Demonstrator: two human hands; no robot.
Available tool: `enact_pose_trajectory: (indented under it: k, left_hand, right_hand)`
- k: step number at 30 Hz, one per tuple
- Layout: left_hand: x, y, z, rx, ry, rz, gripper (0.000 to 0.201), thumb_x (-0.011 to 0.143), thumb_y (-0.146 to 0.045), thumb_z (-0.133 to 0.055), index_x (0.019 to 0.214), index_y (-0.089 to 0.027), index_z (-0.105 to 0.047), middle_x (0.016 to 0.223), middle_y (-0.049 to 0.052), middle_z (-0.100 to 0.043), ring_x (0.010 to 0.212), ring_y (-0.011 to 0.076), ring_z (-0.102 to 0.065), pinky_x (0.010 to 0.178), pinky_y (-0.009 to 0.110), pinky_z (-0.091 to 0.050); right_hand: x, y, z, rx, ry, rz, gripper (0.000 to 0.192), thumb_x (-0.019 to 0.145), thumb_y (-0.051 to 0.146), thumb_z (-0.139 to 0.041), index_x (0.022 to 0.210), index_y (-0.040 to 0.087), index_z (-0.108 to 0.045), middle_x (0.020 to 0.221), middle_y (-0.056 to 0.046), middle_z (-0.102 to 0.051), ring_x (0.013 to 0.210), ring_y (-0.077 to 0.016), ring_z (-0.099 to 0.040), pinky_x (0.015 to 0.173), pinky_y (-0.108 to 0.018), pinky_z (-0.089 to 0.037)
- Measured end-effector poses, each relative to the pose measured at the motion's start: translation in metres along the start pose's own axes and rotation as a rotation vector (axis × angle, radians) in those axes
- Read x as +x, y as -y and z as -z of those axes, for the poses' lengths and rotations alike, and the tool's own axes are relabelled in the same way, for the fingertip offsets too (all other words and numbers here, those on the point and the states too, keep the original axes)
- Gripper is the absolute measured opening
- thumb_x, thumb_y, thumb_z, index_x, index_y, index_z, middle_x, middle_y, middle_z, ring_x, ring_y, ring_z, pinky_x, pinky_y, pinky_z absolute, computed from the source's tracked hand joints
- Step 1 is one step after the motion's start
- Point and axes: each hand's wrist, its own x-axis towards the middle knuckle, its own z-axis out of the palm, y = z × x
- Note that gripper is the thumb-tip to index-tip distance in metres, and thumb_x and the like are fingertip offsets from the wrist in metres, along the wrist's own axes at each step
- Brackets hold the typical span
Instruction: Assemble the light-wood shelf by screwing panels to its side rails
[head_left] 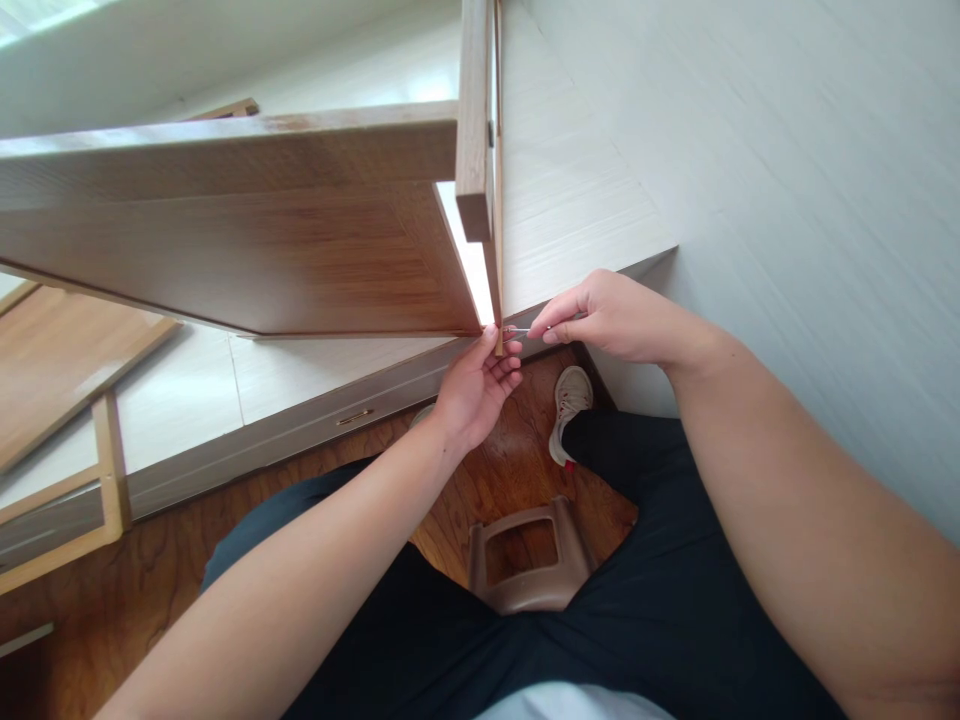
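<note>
White-panelled cabinetry (570,180) and a pale wall (787,200) fill the background above a glossy wood floor (517,460), seen from a head-worn camera looking down over a seated person's dark trousers (660,560).

A wood-grain cabinet door (247,250) hangs open across the left of the frame, its far end cut off at the picture's edge. At its lower corner the person's right hand (615,320) pinches a thin metal tool (517,331) between thumb and forefinger, fingers drawn narrow around it; the tool is so slim that its kind cannot be made out, and its tip is hidden where it meets the door's edge beside a narrow wooden upright (475,130). The left hand (476,385) reaches up from below, fingers loosely curled with their tips touching the door's bottom corner, just beside the tool; whether it grips anything small cannot be told.

Between the knees, a brown plastic stool (525,560) shows only its front rim and handle opening, the rest covered by the trousers. One white sneaker (570,400) rests on the floor near the cabinet base; the other foot is almost wholly hidden behind the left hand. A drawer front with a small brass pull (354,417) runs along the base, shut, its contents unseen. Loose wood panels (52,370) at far left are cropped by the frame.
</note>
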Motion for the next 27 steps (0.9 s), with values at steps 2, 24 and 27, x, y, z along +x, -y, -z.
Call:
enact_pose_trajectory:
  k: [2, 24, 27]
  left_hand:
    - [0.0, 0.0, 0.0, -0.003, 0.0, 0.001, 0.024, 0.096, -0.039, -0.076, 0.097, -0.014, -0.075, 0.078, -0.002, -0.068, 0.064, 0.0062, -0.059, 0.064, 0.021, -0.046]
    - [0.002, -0.001, -0.001, -0.024, -0.041, -0.006, 0.024, 0.095, -0.036, -0.078, 0.089, -0.014, -0.071, 0.076, -0.001, -0.07, 0.065, 0.0071, -0.062, 0.066, 0.022, -0.047]
    - [0.002, 0.0, -0.001, -0.032, -0.033, -0.01, 0.024, 0.095, -0.036, -0.078, 0.089, -0.014, -0.071, 0.076, -0.001, -0.07, 0.065, 0.0071, -0.062, 0.066, 0.022, -0.048]
  right_hand:
    - [0.001, 0.0, -0.001, -0.001, -0.044, -0.029, 0.025, 0.085, 0.019, -0.072, 0.1, 0.023, -0.091, 0.091, -0.001, -0.085, 0.091, -0.0219, -0.075, 0.085, -0.031, -0.054]
    - [-0.002, -0.003, -0.1, 1.026, -0.732, -0.324, 0.028, 0.073, 0.03, -0.086, 0.098, 0.017, -0.083, 0.091, -0.005, -0.083, 0.056, -0.0085, -0.062, 0.062, -0.025, -0.059]
    - [-0.002, 0.0, -0.108, 1.094, -0.758, -0.334, 0.028, 0.073, 0.031, -0.087, 0.098, 0.018, -0.082, 0.094, -0.005, -0.084, 0.057, -0.0079, -0.062, 0.064, -0.026, -0.06]
